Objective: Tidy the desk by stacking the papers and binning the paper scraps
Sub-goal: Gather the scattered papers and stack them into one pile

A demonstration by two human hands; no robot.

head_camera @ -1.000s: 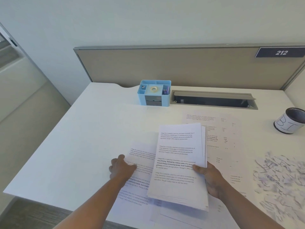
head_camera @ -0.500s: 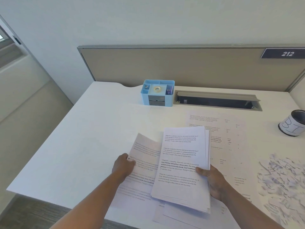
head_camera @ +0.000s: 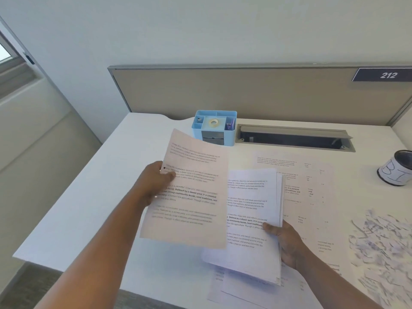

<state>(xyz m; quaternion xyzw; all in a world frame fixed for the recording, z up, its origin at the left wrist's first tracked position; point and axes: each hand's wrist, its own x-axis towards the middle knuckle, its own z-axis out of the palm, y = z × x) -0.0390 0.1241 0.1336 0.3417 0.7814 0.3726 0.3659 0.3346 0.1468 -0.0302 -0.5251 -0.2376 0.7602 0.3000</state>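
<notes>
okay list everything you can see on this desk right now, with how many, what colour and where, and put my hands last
single sheet: one, white printed, lifted at centre left.
paper stack: one, white, raised near the front edge.
loose sheets: several, white, flat on the desk, right of centre.
paper scraps: a pile, white, near right.
bin cup: one, dark with white label, far right.
desk organiser: one, light blue, back centre.
cable tray: one, grey, open, at the back.
number plate 212: one, dark, on the partition.
left hand: holds the single sheet.
right hand: holds the paper stack.

Office: numbered cubicle partition (head_camera: 245, 92), desk (head_camera: 100, 186)
</notes>
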